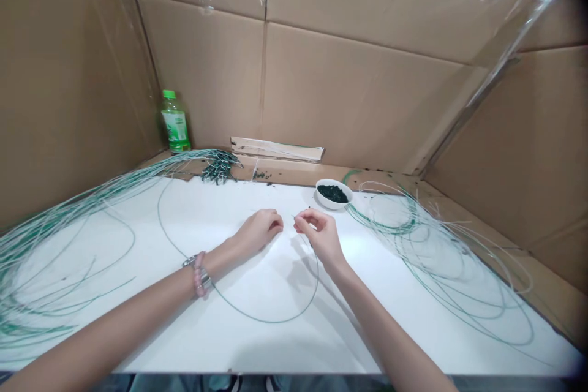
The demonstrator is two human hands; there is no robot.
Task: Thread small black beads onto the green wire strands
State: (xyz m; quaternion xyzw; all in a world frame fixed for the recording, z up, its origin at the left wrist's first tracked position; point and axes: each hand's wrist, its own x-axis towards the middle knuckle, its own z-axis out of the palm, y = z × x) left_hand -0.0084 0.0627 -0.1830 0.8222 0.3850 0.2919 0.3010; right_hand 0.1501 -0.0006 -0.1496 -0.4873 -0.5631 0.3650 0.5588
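My right hand (321, 234) pinches the end of a thin green wire (275, 322) between thumb and index finger. From there the wire curves down over the white table (193, 337), runs under my left wrist and arcs up toward the back left. My left hand (263, 229) rests just left of the right one, knuckles up and fingers curled closed; what they hold, if anything, is hidden. Behind my right hand stands a white bowl (339, 206) with a heap of small dark green pieces (331, 193).
Long green wires (92, 199) lie bundled along the left, their far ends carrying dark green clusters (220, 165). Loose wire coils (413, 226) spread over the right side. A green bottle (175, 125) stands in the back left corner. Cardboard walls (358, 86) enclose the table.
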